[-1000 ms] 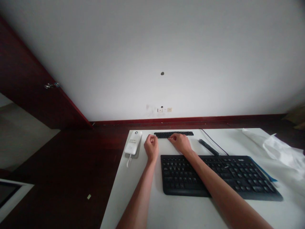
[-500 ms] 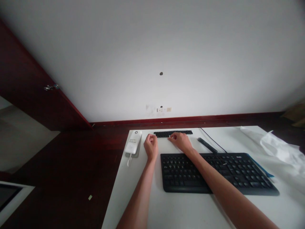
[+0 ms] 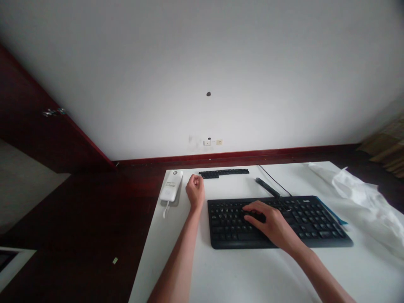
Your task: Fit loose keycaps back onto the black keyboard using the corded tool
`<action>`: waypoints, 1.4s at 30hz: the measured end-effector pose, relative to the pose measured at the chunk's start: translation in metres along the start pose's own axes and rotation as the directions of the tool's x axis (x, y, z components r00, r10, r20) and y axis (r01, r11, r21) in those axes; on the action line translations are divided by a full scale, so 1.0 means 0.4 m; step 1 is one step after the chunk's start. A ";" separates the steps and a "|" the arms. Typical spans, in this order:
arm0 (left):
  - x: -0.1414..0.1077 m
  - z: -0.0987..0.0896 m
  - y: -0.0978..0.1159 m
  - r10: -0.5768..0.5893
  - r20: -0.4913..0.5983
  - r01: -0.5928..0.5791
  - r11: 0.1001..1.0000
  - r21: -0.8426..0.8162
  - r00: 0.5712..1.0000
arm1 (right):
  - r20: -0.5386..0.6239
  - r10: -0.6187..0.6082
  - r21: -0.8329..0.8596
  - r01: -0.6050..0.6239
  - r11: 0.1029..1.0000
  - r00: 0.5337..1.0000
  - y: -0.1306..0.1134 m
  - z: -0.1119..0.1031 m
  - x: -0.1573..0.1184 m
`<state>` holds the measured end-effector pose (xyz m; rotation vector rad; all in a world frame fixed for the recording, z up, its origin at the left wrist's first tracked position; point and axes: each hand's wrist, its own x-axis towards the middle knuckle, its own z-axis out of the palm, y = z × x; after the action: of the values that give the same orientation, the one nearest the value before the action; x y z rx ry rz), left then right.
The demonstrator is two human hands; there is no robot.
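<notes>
A black keyboard (image 3: 312, 221) lies on the white table (image 3: 240, 273). My right hand (image 3: 273, 225) rests on the middle of its keys, fingers pointing left and slightly bent; whether they pinch a key I cannot tell. My left hand (image 3: 195, 191) sits curled in a loose fist on the table just left of the keyboard's far corner, and nothing shows in it. A row of loose black keycaps (image 3: 224, 172) lies at the table's far edge, beyond both hands.
A white power bank (image 3: 171, 188) with a short cable lies at the far left corner. A thin black tool (image 3: 267, 187) and the keyboard's cable lie behind the keyboard. Crumpled white plastic (image 3: 362, 193) covers the right side. Dark wooden floor lies to the left.
My right hand has drawn back from the row of keycaps and come down onto the keyboard's keys. My left hand stays fisted in place. The view has shifted slightly.
</notes>
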<state>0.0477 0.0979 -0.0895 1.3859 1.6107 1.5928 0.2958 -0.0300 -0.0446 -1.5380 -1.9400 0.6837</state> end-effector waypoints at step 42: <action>0.001 -0.001 0.007 -0.009 -0.011 0.009 1.000 0.003 1.000 | -0.075 0.094 -0.241 -0.109 0.964 0.993 0.071 0.077 0.272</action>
<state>0.0480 0.0974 -0.0868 1.3718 1.6240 1.5966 0.2739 0.0809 -0.0735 -1.7960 -1.9674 0.4423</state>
